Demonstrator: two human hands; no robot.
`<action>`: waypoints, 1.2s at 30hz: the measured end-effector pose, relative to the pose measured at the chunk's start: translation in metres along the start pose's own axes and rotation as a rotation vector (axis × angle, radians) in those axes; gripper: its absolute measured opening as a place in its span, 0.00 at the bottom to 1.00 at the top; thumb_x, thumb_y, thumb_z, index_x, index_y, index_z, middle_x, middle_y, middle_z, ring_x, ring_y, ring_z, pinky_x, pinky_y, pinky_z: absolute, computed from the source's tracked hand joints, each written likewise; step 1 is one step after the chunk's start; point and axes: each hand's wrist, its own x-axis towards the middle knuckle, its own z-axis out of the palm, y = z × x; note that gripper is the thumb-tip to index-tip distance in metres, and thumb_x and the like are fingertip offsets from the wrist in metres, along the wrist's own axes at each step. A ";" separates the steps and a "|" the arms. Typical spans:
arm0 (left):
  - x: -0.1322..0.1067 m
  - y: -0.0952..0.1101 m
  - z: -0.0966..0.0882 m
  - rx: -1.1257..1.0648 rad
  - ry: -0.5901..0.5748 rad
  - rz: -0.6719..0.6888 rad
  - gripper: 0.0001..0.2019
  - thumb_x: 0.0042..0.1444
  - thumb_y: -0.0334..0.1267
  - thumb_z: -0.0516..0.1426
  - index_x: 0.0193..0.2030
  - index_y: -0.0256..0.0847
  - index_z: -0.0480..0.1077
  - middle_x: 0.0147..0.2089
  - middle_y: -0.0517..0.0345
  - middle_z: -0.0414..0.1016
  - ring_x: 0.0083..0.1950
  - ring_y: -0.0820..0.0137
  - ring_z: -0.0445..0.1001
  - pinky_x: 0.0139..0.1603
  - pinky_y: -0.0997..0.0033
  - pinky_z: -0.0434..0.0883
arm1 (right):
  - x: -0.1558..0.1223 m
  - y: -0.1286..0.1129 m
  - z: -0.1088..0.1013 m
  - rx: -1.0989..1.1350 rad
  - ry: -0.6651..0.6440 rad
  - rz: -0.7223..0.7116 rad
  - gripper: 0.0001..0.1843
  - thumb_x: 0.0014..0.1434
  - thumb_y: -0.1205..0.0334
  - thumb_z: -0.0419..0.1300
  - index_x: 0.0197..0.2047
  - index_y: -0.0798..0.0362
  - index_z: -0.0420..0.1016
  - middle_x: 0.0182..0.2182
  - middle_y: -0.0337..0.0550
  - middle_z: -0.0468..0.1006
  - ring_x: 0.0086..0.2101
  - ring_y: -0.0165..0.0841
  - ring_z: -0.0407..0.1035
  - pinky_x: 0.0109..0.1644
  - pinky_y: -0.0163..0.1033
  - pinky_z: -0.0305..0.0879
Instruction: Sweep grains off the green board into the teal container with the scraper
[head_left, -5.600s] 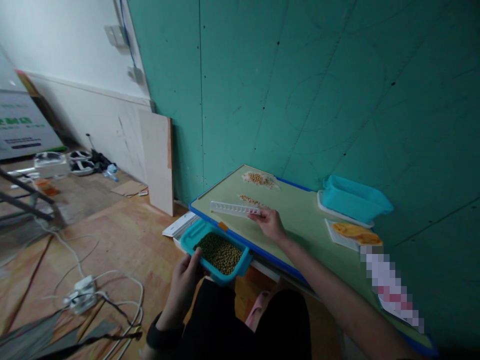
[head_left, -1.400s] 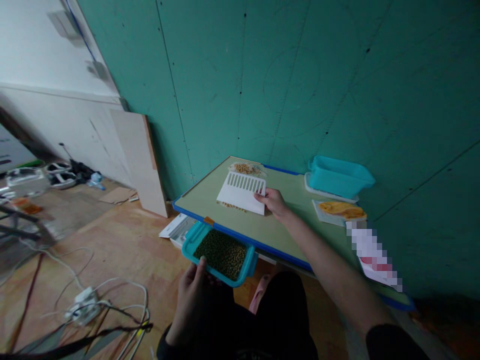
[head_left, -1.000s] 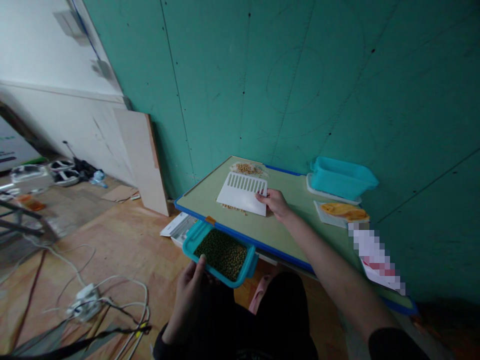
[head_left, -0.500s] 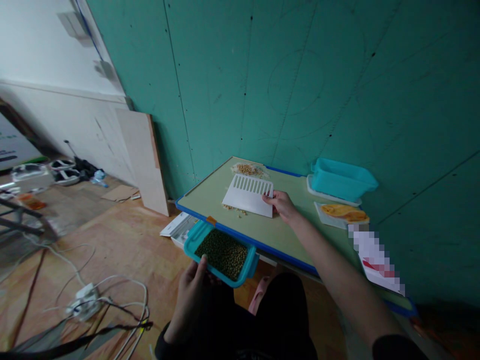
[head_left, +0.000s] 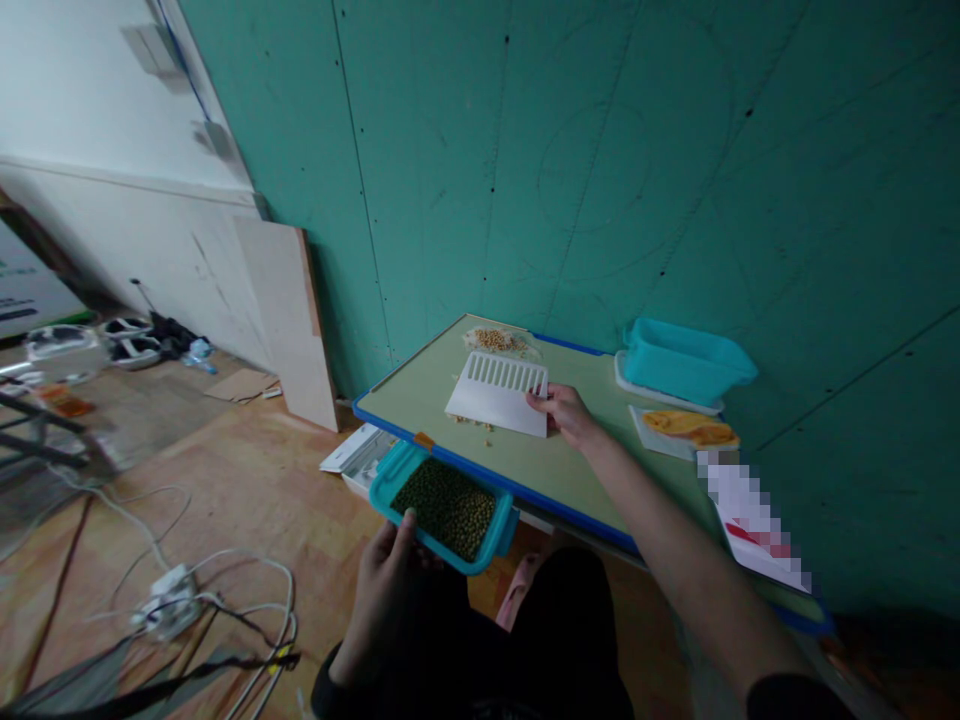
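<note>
My left hand [head_left: 390,562] grips the near rim of a turquoise plastic tub [head_left: 381,487], thumb on top, fingers underneath and partly hidden. Inside the tub are dark green beans [head_left: 436,490] on the left and tan beans [head_left: 472,525] on the right. The tub is held just below the table's front edge. My right hand [head_left: 562,410] pinches the right side of a flat white slotted scraper [head_left: 499,405], tilted over the table with its slots toward the wall. Several loose tan beans [head_left: 487,430] lie along the scraper's near edge.
A clear bag of tan beans [head_left: 496,341] lies at the table's back. On the right are an upright turquoise bin [head_left: 686,360], a folded yellow cloth [head_left: 690,427] and a white sheet with red marks [head_left: 757,530]. Cables and a power strip [head_left: 171,600] lie on the floor.
The scraper and my right hand have barely shifted. A few loose beans by the scraper's near edge lie slightly differently, nearer the table's front. The tub stays in my left hand.
</note>
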 end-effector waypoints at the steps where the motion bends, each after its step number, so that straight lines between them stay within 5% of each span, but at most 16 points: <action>1: 0.000 0.000 0.000 -0.003 0.002 -0.004 0.20 0.42 0.55 0.68 0.29 0.40 0.73 0.19 0.64 0.72 0.20 0.71 0.70 0.22 0.73 0.66 | 0.000 0.000 0.000 0.000 -0.008 0.001 0.20 0.35 0.54 0.73 0.30 0.55 0.74 0.20 0.38 0.75 0.19 0.31 0.67 0.21 0.34 0.60; 27: 0.011 -0.019 -0.006 -0.037 -0.007 -0.005 0.18 0.46 0.55 0.66 0.32 0.42 0.73 0.18 0.65 0.71 0.20 0.70 0.69 0.23 0.71 0.66 | -0.003 0.008 -0.003 -0.016 -0.112 -0.011 0.25 0.33 0.50 0.74 0.32 0.55 0.75 0.23 0.38 0.77 0.22 0.32 0.69 0.23 0.34 0.63; 36: 0.008 -0.023 0.005 -0.112 -0.040 0.038 0.17 0.51 0.51 0.65 0.36 0.38 0.73 0.21 0.65 0.70 0.21 0.72 0.69 0.23 0.75 0.65 | -0.032 0.012 0.004 -0.144 -0.049 -0.229 0.22 0.40 0.48 0.72 0.34 0.56 0.79 0.31 0.46 0.82 0.30 0.38 0.74 0.33 0.40 0.69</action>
